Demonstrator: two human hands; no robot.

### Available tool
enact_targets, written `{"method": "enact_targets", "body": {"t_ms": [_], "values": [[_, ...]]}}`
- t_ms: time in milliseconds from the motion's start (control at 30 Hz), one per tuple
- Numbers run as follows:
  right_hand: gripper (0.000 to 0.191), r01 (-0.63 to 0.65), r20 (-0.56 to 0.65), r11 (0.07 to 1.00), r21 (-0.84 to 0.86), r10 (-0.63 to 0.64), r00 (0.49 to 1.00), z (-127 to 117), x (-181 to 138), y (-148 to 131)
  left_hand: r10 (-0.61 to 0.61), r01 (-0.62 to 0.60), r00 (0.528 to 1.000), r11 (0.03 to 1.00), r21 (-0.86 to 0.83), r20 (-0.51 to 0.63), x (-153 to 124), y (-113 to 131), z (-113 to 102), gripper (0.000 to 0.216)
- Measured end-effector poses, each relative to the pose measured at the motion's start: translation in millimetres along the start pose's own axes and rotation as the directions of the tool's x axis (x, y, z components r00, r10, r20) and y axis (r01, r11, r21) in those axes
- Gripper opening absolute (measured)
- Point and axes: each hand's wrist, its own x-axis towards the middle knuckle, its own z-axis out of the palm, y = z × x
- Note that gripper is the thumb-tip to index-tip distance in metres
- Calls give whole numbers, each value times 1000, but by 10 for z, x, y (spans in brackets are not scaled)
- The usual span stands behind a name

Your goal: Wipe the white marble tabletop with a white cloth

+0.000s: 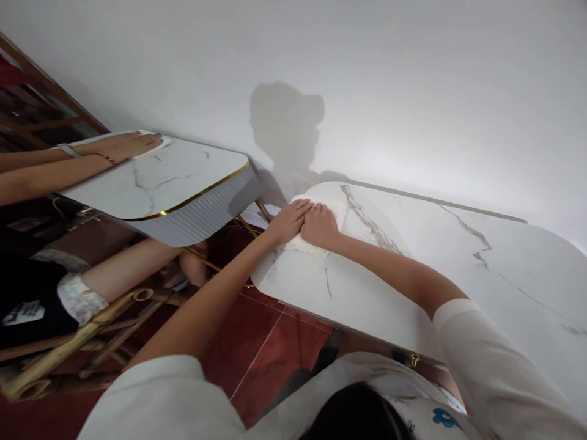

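Observation:
A white marble-look table (458, 244) with grey veins stands against the wall. On its near rounded end lies a white cloth (342, 211). Both my hands rest side by side on it. My left hand (288, 221) lies flat on the cloth's left part with its fingers stretched out. My right hand (320, 226) presses on the cloth with its fingers curled down into the fabric. My arms are bare and I wear a white short-sleeved top.
To the left stands a second marble table (183, 177) with a gold rim. Another person's hand (128, 145) lies flat on a cloth (162, 142) there. Below it are a bamboo-coloured frame (92, 324) and the red tiled floor (275, 342).

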Motion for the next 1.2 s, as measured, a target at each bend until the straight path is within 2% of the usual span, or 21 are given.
{"method": "enact_targets", "body": {"t_ms": [167,367,500,600,767,933,1067,1200], "values": [[49,-94,-38,995,23,95,995,83,325,365,37,-37,999,998,-47,-6,590,-226,175,48],[45,-148,-117,989,23,150,982,250,741,773,41,-43,999,994,-101,-26,1196,-399,341,46],[40,-178,-147,983,42,182,972,318,1005,917,5,-13,999,988,-155,-54,1421,-496,379,45],[39,-176,-145,984,33,179,973,340,1094,937,-20,13,999,989,-147,-42,1434,-570,378,46],[44,-74,-144,997,23,76,987,352,978,782,33,-35,999,998,-51,-34,1151,-677,347,48],[52,-7,-120,999,49,13,993,329,687,315,-2,1,999,1000,-21,-43,472,-654,179,51],[55,92,-108,993,71,-84,991,281,347,-130,-58,59,997,998,10,-51,-240,-428,-30,54],[56,203,-98,974,97,-193,976,198,-71,-444,-144,150,985,987,63,-100,-878,-43,-163,53]]}}
